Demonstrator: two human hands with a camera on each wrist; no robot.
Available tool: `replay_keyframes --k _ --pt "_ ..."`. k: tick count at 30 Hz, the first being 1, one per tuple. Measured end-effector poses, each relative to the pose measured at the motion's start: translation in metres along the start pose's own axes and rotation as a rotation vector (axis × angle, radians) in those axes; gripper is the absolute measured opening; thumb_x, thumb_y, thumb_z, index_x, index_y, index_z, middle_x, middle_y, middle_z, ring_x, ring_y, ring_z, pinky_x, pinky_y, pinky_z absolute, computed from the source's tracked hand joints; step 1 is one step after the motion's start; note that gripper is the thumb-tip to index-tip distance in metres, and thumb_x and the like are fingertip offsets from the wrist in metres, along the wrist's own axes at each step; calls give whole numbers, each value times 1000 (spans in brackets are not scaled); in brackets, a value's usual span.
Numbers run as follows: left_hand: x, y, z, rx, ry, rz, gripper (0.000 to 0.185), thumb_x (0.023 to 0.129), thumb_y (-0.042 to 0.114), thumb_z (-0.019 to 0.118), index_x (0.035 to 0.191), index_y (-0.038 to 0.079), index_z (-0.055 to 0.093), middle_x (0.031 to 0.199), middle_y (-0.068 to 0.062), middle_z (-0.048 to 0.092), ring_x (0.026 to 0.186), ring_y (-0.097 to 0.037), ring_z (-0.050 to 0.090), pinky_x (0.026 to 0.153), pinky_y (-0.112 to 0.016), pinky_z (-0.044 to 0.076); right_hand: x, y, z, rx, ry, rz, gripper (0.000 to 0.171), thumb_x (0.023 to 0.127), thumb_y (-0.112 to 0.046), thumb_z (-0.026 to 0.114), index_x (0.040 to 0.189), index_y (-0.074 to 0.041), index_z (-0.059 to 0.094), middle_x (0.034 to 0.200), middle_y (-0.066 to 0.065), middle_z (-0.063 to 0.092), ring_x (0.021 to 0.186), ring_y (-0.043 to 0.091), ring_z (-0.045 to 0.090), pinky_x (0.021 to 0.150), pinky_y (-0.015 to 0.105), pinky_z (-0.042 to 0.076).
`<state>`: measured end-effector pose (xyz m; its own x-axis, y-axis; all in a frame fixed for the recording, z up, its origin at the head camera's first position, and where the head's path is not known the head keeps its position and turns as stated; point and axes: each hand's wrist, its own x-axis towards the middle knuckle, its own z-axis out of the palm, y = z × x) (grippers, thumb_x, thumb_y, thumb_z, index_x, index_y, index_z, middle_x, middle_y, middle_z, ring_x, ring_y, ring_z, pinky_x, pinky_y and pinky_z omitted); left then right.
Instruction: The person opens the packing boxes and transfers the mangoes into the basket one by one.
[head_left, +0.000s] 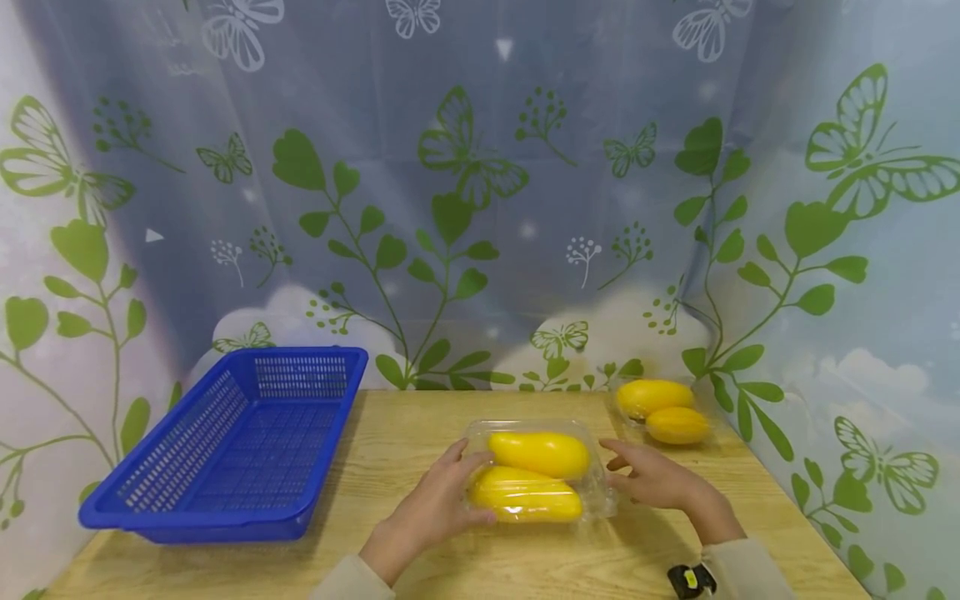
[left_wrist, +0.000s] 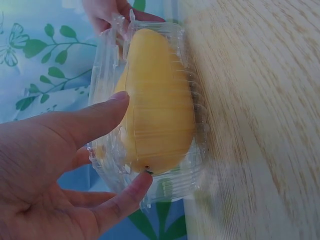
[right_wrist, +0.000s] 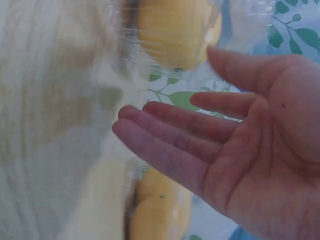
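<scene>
A clear plastic clamshell box [head_left: 598, 498] sits on the table in front of me, with an upper mango [head_left: 542, 454] and a nearer mango [head_left: 525, 497] inside, both yellow. My left hand [head_left: 437, 505] holds the box's left end, thumb on the near side and fingers around the end. In the left wrist view the thumb and a fingertip press the plastic beside a mango [left_wrist: 157, 105]. At the box's right end, my right hand [head_left: 663, 481] has its fingers extended; in the right wrist view its palm [right_wrist: 270, 150] faces the camera, grasping nothing. Whether its thumb touches the plastic, I cannot tell.
On the left stands a blue plastic basket [head_left: 318, 467] with slotted walls and nothing in it. Two more yellow mangoes [head_left: 660, 400] lie in clear packaging at the table's back right. Patterned curtains [head_left: 480, 250] hang behind the wooden table [head_left: 405, 425] and at its sides.
</scene>
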<state>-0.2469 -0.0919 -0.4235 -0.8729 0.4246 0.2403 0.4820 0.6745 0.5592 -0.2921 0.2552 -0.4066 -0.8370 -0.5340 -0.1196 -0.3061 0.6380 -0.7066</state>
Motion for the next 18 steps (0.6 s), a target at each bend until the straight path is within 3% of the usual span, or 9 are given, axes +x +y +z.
replay_keyframes --k 5,10,18 --pt "1 0 -1 0 -1 -1 72 80 28 89 142 7 58 155 -26 48 145 -52 41 109 -66 45 5 10 4 109 -20 8 74 107 -28 57 155 17 22 140 46 47 116 54 63 81 51 63" --pt "0 1 -2 -5 -7 -11 72 81 28 89 142 7 58 155 -27 47 145 -52 41 109 -66 45 11 24 9 287 -46 35 80 107 -32 56 159 13 15 150 45 37 117 38 66 86 45 63" --pt "-1 2 -3 -11 -15 -19 73 81 29 89 143 7 57 157 -28 44 146 -52 40 109 -66 45 17 39 14 507 -81 4 80 105 -23 61 161 7 11 153 45 30 117 28 65 85 37 63"
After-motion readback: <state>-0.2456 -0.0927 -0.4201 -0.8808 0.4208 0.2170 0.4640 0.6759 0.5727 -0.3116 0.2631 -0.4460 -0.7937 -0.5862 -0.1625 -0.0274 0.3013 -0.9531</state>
